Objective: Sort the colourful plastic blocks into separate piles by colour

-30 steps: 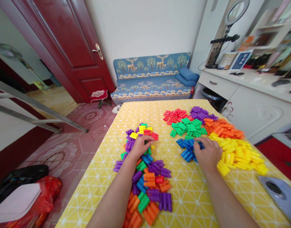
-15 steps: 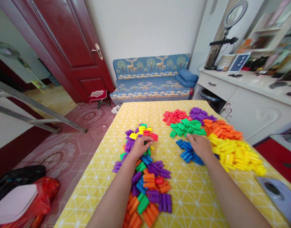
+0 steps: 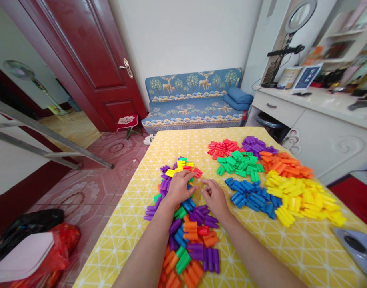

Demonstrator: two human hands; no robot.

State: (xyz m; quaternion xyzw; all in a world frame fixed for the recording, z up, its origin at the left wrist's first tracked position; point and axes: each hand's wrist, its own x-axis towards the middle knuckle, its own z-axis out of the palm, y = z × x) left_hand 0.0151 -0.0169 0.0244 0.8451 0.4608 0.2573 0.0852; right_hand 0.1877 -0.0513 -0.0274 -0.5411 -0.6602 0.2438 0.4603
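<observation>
My left hand (image 3: 180, 187) is over the upper part of a long mixed pile of plastic pieces shaped like joined tubes. Its fingers are apart, with the fingertips beside a red piece (image 3: 197, 172); a purple piece (image 3: 164, 186) lies against its left side. Close by on the right, my right hand (image 3: 214, 197) has its fingers loosely bent and apart, and no piece shows in it. To its right lies a blue heap (image 3: 255, 196), with a green heap (image 3: 240, 163) behind that. Part of the mixed pile is hidden under my left hand and forearm.
Red pieces (image 3: 222, 148), purple pieces (image 3: 257, 146), orange pieces (image 3: 287, 165) and yellow pieces (image 3: 306, 198) form separate heaps on the yellow tablecloth (image 3: 243, 252). A phone-like grey object (image 3: 356, 250) lies at the right edge. A blue sofa (image 3: 192, 100) stands beyond the table.
My right hand has moved left from between the green and blue heaps to beside my left hand. My left hand stays over the mixed pile. The view has shifted slightly.
</observation>
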